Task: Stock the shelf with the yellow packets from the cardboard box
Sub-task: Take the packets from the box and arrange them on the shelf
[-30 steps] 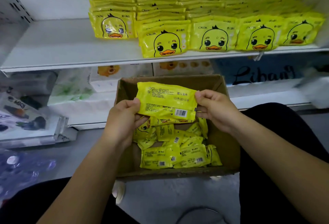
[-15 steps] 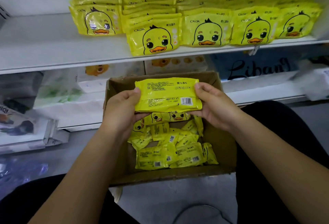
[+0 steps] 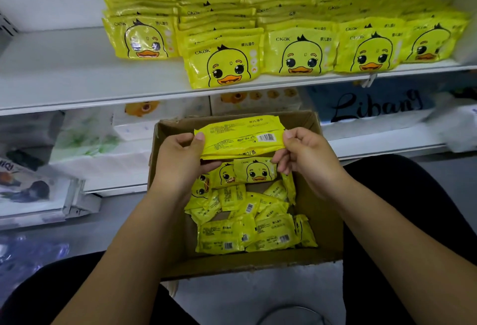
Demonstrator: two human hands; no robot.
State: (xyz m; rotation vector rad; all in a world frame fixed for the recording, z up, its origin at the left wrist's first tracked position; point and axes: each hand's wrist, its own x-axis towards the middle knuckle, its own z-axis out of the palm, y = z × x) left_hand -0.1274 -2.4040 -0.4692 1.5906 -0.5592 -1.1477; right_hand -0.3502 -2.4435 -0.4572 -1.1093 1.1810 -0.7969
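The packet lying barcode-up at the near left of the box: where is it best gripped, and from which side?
Probably its near long edge, from above. The packet lies flat; that edge faces the cardboard box wall with nothing on it, while other packets crowd its far and right sides.
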